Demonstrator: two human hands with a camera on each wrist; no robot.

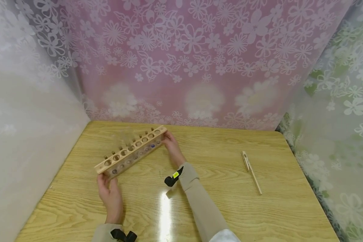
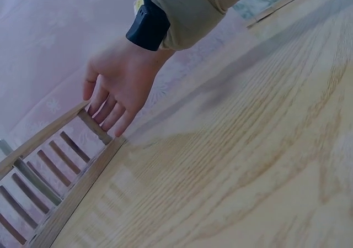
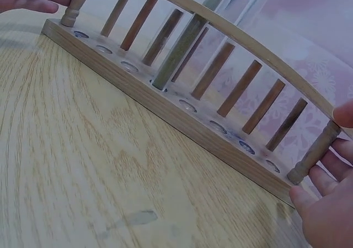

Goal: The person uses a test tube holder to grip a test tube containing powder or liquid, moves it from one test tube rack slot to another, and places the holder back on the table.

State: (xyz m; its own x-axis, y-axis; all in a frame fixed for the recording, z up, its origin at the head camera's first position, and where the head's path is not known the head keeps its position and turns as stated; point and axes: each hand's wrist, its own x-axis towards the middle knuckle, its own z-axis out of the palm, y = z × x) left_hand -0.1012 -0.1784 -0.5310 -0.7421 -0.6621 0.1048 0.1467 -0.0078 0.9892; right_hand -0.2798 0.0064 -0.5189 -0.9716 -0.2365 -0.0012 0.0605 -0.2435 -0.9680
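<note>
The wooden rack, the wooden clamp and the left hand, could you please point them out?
Wooden rack [image 1: 135, 149], head view, on its top bar.
Wooden clamp [image 1: 252, 172], head view, on its long arm.
Left hand [image 1: 111, 197], head view, on its middle.

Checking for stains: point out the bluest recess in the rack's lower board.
The lower recess second from the right hand on the test tube rack; it shows plain blue, the others greyer.

rack [image 1: 135, 148]: pale wood | rod in rack [image 3: 186, 45]: olive-green | table under rack [image 1: 214, 161]: yellow, grained | right sleeve near rack [image 1: 204, 203]: beige | curtain behind rack [image 1: 193, 64] — pink, white flowers
</note>
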